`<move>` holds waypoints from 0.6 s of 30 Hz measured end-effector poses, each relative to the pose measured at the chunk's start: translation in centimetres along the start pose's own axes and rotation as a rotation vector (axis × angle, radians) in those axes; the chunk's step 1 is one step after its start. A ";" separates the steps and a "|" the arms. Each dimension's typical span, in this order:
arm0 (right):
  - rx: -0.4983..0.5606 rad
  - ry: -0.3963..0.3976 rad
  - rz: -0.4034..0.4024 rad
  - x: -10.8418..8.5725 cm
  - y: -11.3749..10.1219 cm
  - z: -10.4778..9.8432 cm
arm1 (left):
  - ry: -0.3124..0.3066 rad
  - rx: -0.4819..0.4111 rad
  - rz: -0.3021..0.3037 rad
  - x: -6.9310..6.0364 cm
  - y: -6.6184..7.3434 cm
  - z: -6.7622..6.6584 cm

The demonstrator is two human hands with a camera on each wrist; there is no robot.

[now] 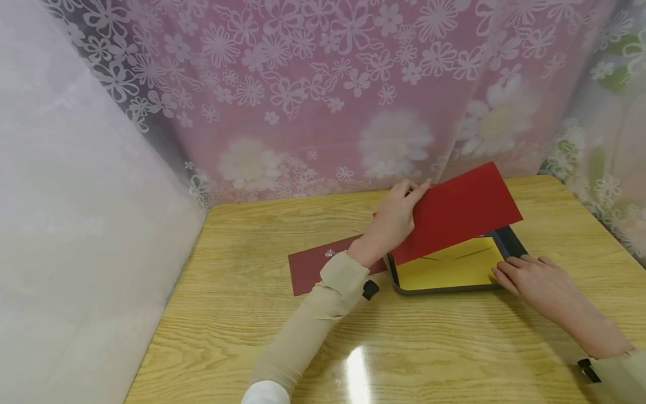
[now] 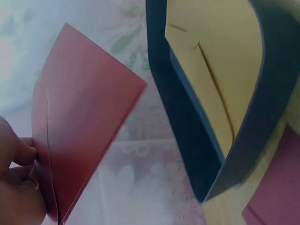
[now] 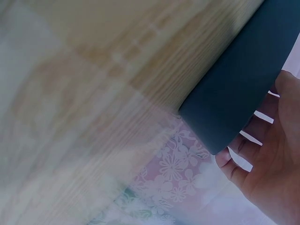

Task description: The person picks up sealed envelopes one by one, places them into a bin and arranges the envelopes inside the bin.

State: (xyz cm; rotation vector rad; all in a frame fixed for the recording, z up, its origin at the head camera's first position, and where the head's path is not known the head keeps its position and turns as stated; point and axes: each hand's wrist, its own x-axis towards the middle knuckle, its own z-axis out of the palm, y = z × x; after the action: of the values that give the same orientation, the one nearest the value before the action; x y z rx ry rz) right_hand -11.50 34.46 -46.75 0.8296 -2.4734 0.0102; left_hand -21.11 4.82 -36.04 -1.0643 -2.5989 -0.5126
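My left hand [image 1: 391,221] pinches a red envelope [image 1: 466,205] by its left side and holds it tilted above a dark shallow box [image 1: 512,247]. In the left wrist view, a fold line runs along the envelope [image 2: 91,122] near the fingers. Inside the box lies a yellow insert [image 1: 449,275] with slits, partly covered by the envelope in the head view. At the box's right edge is my right hand [image 1: 547,283], its fingers bent over the rim. The right wrist view shows the fingertips passing behind the box's dark wall [image 3: 234,89].
A maroon card or envelope [image 1: 310,272] with a small white print lies left of the box, partly under the left forearm. Wooden tabletop [image 1: 242,336] surrounds these things. Flowered curtain [image 1: 323,112] hangs behind the table, with pale sheeting [image 1: 86,224] at the left.
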 end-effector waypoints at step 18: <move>-0.016 -0.155 0.072 -0.3 -0.1 -0.3 | -0.345 -0.005 -0.002 -0.4 0.7 6.0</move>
State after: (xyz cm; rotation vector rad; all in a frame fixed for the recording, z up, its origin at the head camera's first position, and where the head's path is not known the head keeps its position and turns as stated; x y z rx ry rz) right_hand -11.10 34.62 -46.63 0.7596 -2.6439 -0.0506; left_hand -21.10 7.53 -41.42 -1.2476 -2.8936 -0.3612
